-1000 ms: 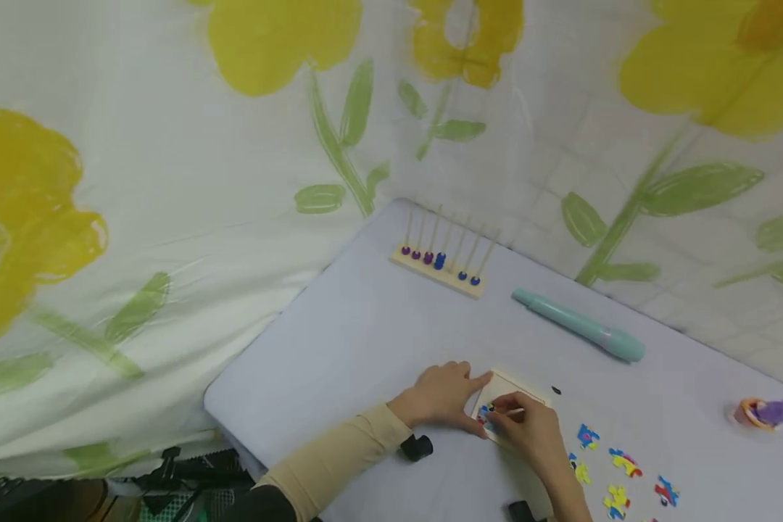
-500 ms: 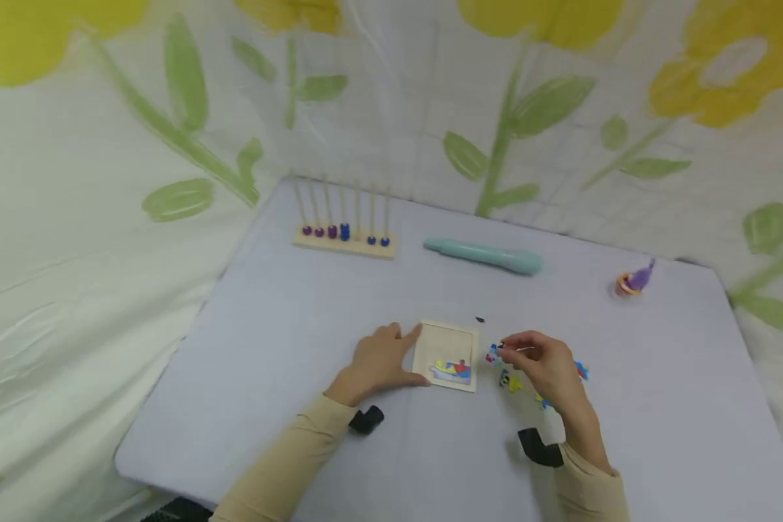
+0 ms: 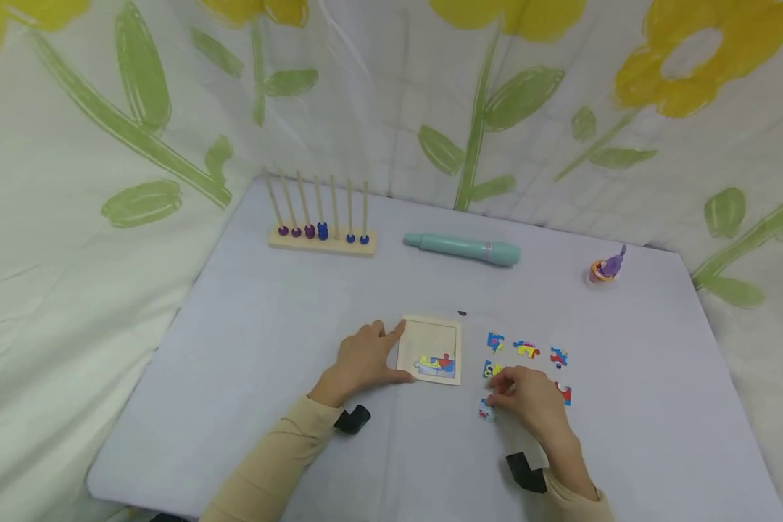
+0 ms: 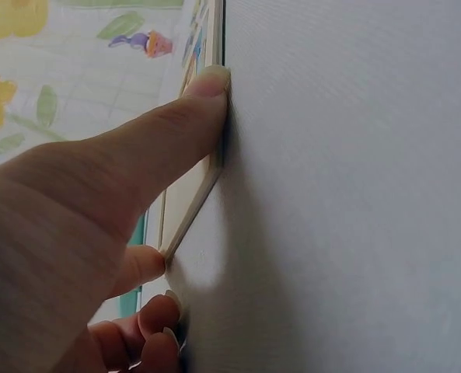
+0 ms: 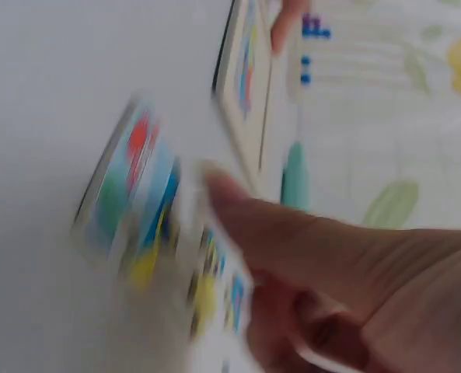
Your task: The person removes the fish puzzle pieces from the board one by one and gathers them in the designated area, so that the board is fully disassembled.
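Observation:
A square wooden puzzle tray [image 3: 459,331] lies on the table, with a few joined pieces [image 3: 438,365] in its lower part. My left hand [image 3: 364,362] rests at its left side. The straight thumb touches the lower edge and the index fingertip the upper left corner, as the left wrist view also shows. To the right, my right hand [image 3: 533,401] is low over loose jigsaw pieces. A pale blue and red piece [image 3: 486,409] lies flat by its fingertips. In the blurred right wrist view the thumb [image 5: 269,229] stands apart from that piece. The palm hides some pieces.
Several loose pieces [image 3: 526,349] lie right of the tray, and a small dark bit [image 3: 462,313] lies above it. Behind are a bead counting rack [image 3: 322,243], a mint-green tube-shaped object [image 3: 463,248] and a small cup with a purple figure [image 3: 603,270].
My right hand first worked inside the tray, then held a piece beside it. Now it has moved nearer me and the piece lies on the table. The left hand stays; the head view has shifted.

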Motion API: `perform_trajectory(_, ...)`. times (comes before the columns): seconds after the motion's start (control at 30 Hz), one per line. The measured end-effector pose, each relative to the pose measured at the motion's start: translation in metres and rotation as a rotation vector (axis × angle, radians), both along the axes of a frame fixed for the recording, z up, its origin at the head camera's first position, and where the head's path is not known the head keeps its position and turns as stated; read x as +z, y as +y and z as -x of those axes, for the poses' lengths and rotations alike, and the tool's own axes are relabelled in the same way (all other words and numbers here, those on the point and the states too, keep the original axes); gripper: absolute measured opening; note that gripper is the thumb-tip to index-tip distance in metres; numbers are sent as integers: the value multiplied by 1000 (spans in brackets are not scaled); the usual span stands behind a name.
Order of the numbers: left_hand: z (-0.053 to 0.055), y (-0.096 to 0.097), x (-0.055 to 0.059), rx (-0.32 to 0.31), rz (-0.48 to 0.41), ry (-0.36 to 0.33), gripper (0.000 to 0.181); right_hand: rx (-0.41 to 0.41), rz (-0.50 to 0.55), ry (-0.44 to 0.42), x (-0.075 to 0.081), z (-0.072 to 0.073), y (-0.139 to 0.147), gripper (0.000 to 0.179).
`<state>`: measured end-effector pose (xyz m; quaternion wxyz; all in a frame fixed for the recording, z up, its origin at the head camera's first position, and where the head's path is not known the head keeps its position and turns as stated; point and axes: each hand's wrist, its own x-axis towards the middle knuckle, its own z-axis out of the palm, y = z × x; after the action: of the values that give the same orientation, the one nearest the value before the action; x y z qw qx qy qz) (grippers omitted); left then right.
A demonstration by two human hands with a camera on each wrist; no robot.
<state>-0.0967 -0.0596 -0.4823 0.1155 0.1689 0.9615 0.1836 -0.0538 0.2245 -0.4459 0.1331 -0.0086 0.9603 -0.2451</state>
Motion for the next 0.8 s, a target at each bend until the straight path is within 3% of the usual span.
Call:
perform_trajectory(0.13,-1,-2,-3,11,16,21,101,164,15,145,-2,16,-38,17)
perform_trajectory(0.27,-3,1,-7,-24,20,43,101,291,32,149,-9,29,-67,21)
perform_trajectory(0.43,-7,3,-7,-46,13,56,100,274,30,69,-10,33,-79,18)
perform_trajectory(0.8,-8,-7,0,-29,69,63,100,247,111,73,-13,35,-84,19)
